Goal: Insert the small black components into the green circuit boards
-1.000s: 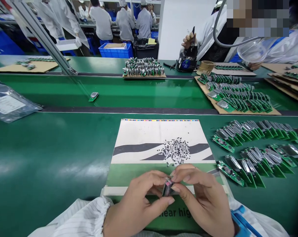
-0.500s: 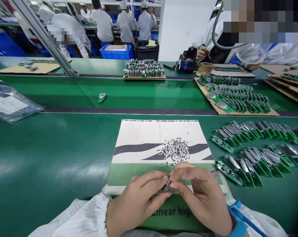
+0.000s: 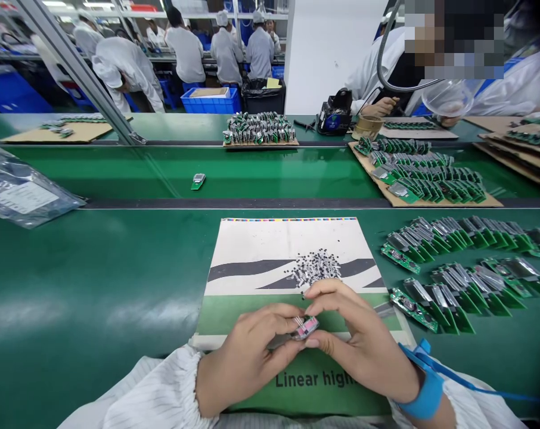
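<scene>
**Both hands pinch one small board over the printed card**

Nearest the camera, the left hand [image 3: 252, 351] and right hand [image 3: 363, 345] meet above the printed card [image 3: 288, 238]. Their fingertips are closed on one small circuit board [image 3: 303, 328] carrying a pink-faced part with thin leads. It is held tilted, off the surface, between thumbs and forefingers. A blue wrist strap [image 3: 424, 387] circles the right wrist.

Just beyond the hands, a heap of tiny black components [image 3: 317, 268] lies on the card. To the right, rows of green boards [image 3: 466, 268] lie overlapped on the bench.

By my reading the work is midway. The heap is far from used up, and I cannot tell whether those rows are finished or waiting.

Farther off, a lone board [image 3: 198, 180] sits on the conveyor belt [image 3: 274, 170]. More boards fill a cardboard tray [image 3: 444, 201] near a co-worker's hand [image 3: 379, 107].
</scene>
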The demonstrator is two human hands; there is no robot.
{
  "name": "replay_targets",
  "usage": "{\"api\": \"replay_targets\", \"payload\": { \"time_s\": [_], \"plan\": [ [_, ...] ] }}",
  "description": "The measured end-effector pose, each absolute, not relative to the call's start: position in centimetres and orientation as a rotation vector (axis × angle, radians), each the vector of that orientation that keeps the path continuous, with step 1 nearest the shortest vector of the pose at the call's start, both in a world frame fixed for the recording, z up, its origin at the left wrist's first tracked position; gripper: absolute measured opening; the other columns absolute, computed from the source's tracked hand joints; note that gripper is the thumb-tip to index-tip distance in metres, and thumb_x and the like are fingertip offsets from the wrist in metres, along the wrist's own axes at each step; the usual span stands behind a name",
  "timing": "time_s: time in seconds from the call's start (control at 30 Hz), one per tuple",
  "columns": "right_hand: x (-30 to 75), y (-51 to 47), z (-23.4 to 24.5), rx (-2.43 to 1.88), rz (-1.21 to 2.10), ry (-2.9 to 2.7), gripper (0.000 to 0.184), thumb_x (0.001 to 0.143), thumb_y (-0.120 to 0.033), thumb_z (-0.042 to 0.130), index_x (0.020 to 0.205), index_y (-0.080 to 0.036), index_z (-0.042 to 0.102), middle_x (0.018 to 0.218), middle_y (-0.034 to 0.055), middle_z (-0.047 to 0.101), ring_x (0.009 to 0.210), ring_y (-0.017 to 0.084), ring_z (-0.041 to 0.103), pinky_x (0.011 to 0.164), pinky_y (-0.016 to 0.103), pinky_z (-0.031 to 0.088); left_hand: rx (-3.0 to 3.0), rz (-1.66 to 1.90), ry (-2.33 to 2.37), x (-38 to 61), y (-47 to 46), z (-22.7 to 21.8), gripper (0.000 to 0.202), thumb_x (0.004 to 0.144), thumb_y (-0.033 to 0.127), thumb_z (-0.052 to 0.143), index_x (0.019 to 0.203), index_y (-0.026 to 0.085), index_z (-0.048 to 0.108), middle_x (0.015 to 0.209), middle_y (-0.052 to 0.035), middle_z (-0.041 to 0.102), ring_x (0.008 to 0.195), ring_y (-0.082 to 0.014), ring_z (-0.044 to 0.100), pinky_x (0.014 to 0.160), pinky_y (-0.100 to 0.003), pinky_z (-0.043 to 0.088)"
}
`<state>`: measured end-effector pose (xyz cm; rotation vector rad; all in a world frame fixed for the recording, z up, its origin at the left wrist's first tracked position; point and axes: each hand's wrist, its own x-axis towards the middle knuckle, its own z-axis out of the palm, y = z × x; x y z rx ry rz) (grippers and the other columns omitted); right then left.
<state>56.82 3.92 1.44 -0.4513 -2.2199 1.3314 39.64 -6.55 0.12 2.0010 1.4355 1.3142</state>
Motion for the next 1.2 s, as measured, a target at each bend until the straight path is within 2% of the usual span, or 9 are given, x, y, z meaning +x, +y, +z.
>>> {"api": "replay_targets", "payload": {
  "time_s": [0.13,0.33,0.57,0.73,0.83,0.93,1.0,1.1,1.2],
  "plan": [
    [56.6,3.9,1.5,-0.455,1.322,-2.238,0.01,0.091,-0.024,0.059,0.099,-0.028,0.055,0.113,0.0029,0.052,0.105,0.019,0.052,0.084,0.03,0.048,1.986,1.331,1.443,39.7,-6.6,0.2,0.027,0.085,0.012,0.064,0.105,0.024,0.051,0.105,-0.0038,0.069,0.095,-0.0127,0.067,0.08,-0.017,0.054],
    [56.9,4.4,1.2,-0.489,1.32,-2.123,0.004,0.095,-0.025,0.051,0.096,-0.028,0.05,0.11,0.0036,0.058,0.108,0.022,0.052,0.085,0.037,0.05,1.926,1.318,1.615,36.8,-4.8,-0.3,0.033,0.085,0.047,0.06,0.107,0.022,0.057,0.103,-0.008,0.07,0.096,-0.0197,0.068,0.082,-0.029,0.057],
    [58.8,5.4,0.9,-0.916,1.534,-1.927,0.027,0.093,-0.048,0.049,0.114,-0.032,0.053,0.098,0.0057,0.061,0.093,0.023,0.062,0.072,0.034,0.058,1.639,1.397,2.329,26.3,4.3,-0.8,0.011,0.085,0.022,0.057,0.092,0.017,0.064,0.108,-0.0096,0.068,0.105,-0.0228,0.062,0.096,-0.04,0.047],
    [64.2,5.5,1.0,-1.118,1.793,-1.713,0.035,0.089,-0.055,0.052,0.116,-0.034,0.059,0.083,0.0044,0.063,0.069,0.02,0.063,0.059,0.032,0.058,1.335,1.484,2.582,20.5,10.2,2.1,0.014,0.088,0.024,0.06,0.095,0.012,0.064,0.106,-0.008,0.066,0.107,-0.024,0.06,0.098,-0.049,0.043],
    [68.6,5.9,0.9,-1.319,1.484,-1.535,0.039,0.086,-0.057,0.056,0.114,-0.03,0.062,0.084,0.0041,0.064,0.064,0.017,0.06,0.054,0.029,0.055,1.259,1.498,2.53,19.9,12.4,3.1,0.018,0.087,0.024,0.062,0.1,0.012,0.062,0.11,-0.0085,0.064,0.103,-0.023,0.061,0.09,-0.045,0.049],
    [73.4,7.9,0.6,-1.541,1.043,-1.436,0.053,0.08,-0.061,0.058,0.116,-0.023,0.061,0.075,0.0048,0.067,0.054,0.016,0.057,0.042,0.026,0.048,1.25,1.495,2.424,20.1,13.0,3.0,0.02,0.083,0.028,0.066,0.094,0.013,0.062,0.094,-0.0036,0.068,0.091,-0.0216,0.066,0.078,-0.035,0.054],
    [76.7,10.5,0.3,-1.638,0.665,-1.415,0.059,0.073,-0.065,0.06,0.111,-0.02,0.063,0.085,0.0088,0.07,0.068,0.022,0.064,0.049,0.029,0.051,1.237,1.492,2.372,20.1,12.8,2.7,0.018,0.08,0.03,0.068,0.089,0.017,0.062,0.074,0.0028,0.067,0.088,-0.0225,0.067,0.071,-0.029,0.055],
    [81.0,15.6,0.0,-1.763,0.426,-1.319,0.047,0.074,-0.059,0.062,0.095,-0.017,0.063,0.089,0.0135,0.07,0.083,0.028,0.067,0.065,0.036,0.055,1.197,1.522,2.312,19.7,12.4,2.7,0.01,0.078,0.029,0.068,0.083,0.023,0.061,0.053,0.0075,0.057,0.087,-0.023,0.068,0.066,-0.024,0.054],
    [83.4,20.7,0.0,-1.888,0.293,-1.314,0.031,0.085,-0.046,0.062,0.084,-0.015,0.063,0.082,0.0061,0.068,0.08,0.02,0.065,0.077,0.038,0.052,1.115,1.583,2.287,19.4,12.0,3.4,0.009,0.074,0.025,0.07,0.073,0.026,0.061,0.046,0.006,0.051,0.103,-0.0272,0.064,0.071,-0.025,0.051]
  ]
}}
